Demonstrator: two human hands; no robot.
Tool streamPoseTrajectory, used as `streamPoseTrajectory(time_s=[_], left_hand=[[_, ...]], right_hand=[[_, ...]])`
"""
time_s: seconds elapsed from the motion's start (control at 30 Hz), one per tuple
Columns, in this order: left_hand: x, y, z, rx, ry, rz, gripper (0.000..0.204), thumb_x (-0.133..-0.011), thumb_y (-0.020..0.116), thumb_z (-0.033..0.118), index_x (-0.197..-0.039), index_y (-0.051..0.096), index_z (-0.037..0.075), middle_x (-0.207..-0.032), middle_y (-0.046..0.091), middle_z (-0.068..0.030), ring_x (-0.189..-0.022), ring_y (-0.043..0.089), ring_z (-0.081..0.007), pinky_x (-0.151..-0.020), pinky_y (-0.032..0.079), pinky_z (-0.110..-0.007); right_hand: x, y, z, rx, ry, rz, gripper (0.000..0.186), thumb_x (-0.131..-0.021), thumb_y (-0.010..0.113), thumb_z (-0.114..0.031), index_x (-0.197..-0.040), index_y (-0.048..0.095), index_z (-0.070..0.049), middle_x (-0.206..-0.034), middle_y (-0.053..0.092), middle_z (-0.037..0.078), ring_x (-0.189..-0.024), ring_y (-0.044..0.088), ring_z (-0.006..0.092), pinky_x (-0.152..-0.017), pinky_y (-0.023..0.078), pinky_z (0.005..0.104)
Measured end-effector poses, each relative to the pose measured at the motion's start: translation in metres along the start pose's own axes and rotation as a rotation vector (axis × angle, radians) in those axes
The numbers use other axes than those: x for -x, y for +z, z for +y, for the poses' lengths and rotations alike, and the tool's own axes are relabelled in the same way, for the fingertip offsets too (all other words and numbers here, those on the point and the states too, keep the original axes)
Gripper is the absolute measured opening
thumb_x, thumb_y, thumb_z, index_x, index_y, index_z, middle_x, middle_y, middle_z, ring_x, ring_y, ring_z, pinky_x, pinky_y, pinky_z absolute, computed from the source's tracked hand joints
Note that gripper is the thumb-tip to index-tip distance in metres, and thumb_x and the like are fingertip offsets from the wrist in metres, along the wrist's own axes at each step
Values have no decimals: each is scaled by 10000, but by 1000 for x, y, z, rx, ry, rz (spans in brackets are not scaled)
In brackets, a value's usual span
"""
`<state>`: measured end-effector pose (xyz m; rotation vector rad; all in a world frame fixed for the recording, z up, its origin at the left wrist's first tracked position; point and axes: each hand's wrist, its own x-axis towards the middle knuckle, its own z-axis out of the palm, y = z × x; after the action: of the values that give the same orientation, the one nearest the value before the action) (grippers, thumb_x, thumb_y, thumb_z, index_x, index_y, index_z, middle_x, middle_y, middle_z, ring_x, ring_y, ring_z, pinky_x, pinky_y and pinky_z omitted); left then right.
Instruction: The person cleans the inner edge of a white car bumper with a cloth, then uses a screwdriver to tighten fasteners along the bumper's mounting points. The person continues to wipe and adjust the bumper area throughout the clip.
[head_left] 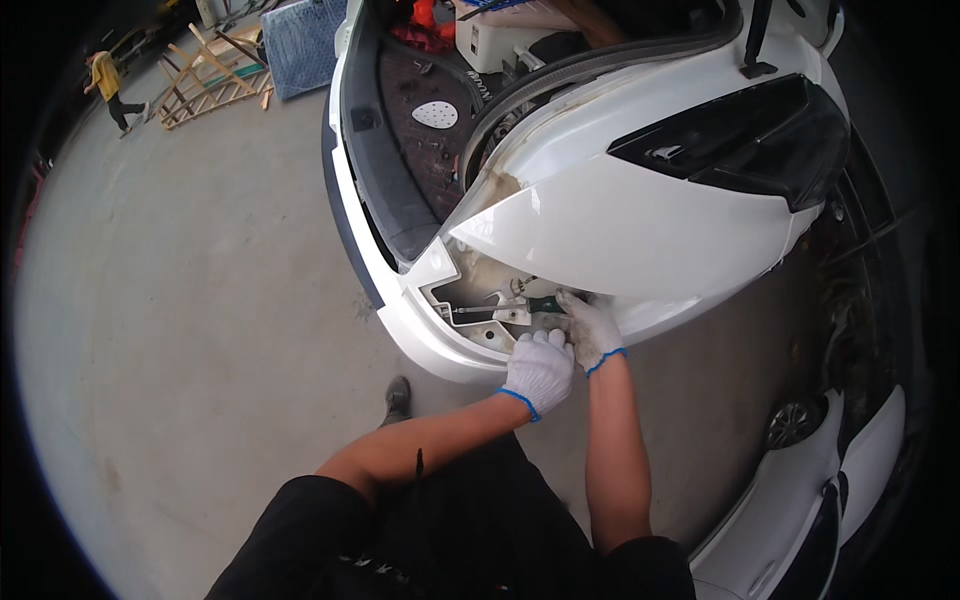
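My right hand point(591, 334), in a white glove with blue cuff, grips a screwdriver point(542, 304) with a dark green handle. Its shaft lies horizontally in an open recess point(470, 293) at the rear corner of a white car body point(640, 240), beside metal brackets; I cannot tell exactly what the tip touches. My left hand point(540, 369), gloved likewise, is curled at the recess's lower edge, just below and left of my right hand; what its fingers hold, if anything, is hidden.
The open luggage area point(425, 170) holds a white box point(480, 45) and loose items. At upper left a person point(108, 82) walks near wooden frames point(200, 85) and a wrapped panel point(300, 50). Another white car point(760, 540) is at lower right; my shoe point(398, 398) stands on the floor.
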<state>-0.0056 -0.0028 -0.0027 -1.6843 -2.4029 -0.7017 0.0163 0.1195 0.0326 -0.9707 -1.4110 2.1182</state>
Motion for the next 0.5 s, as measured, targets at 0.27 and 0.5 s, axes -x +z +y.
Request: streamPoseTrajectory(time_s=[0.27, 0.5], left_hand=[[-1, -4, -1, 1, -25, -119, 246, -801, 626, 197, -907, 700, -12, -938, 601, -146, -836, 598, -304, -683, 440, -430], [-1, 1, 1, 27, -32, -106, 264, -805, 613, 195, -939, 678, -23, -939, 605, -161, -854, 599, -314, -689, 443, -439]], right_hand=[[-29, -4, 30, 150, -40, 302, 308, -947, 668, -130, -1233, 578, -65, -1011, 629, 81, -688, 627, 190, -546, 518, 323], [-15, 6, 18, 138, -80, 340, 232, -972, 636, -119, -1182, 564, -51, -1008, 614, 72, -651, 599, 170, -525, 523, 314]])
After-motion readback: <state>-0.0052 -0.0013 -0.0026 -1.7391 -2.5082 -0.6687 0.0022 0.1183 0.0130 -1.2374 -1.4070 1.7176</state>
